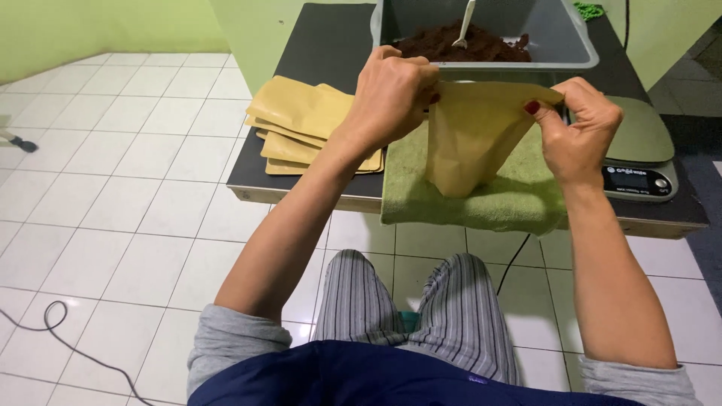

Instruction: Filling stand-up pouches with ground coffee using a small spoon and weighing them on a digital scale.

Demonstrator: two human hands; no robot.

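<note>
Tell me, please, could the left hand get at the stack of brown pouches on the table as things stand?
Probably yes: the stack of brown pouches lies uncovered just beside the left hand, though that hand now grips the open pouch.

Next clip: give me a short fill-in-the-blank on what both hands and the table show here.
1. Both the left hand and right hand grip the top edge of a tan ____.
2. The pouch hangs over a ____ towel.
3. The spoon stands in dark powder inside a grey ____.
4. A stack of pouches lies beside the ____ hand.

Missing words: pouch; green; tub; left
</note>
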